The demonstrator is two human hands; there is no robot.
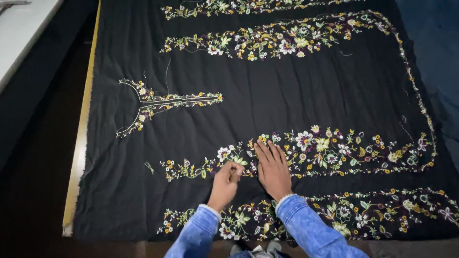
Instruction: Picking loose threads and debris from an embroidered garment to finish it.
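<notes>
While the right hand lies flat, palm down, fingers spread open on the black cloth, the left hand sits just beside it with fingers curled shut, pinching at something small on the embroidery; cannot tell what, too small, maybe a thread or a tool. Both hands rest on the floral band that runs left to right across the lower middle of the cloth: white, yellow, green and purple flowers. Right fingertips touch the band's blooms; left hand is at the band's lower edge. Both sleeves are blue denim with frayed cuffs. Cloth is spread flat over the counter, filling most of the view. Second floral band runs along the near edge, under the right forearm. Two more bands at the far side, one in full view, one cut off by the top edge. Y-shaped neckline motif sits left of centre, well apart from the hands. Thin embroidered border curves down the right side. Yellow selvedge strip along the cloth's left edge. Pale surface at top left corner.
</notes>
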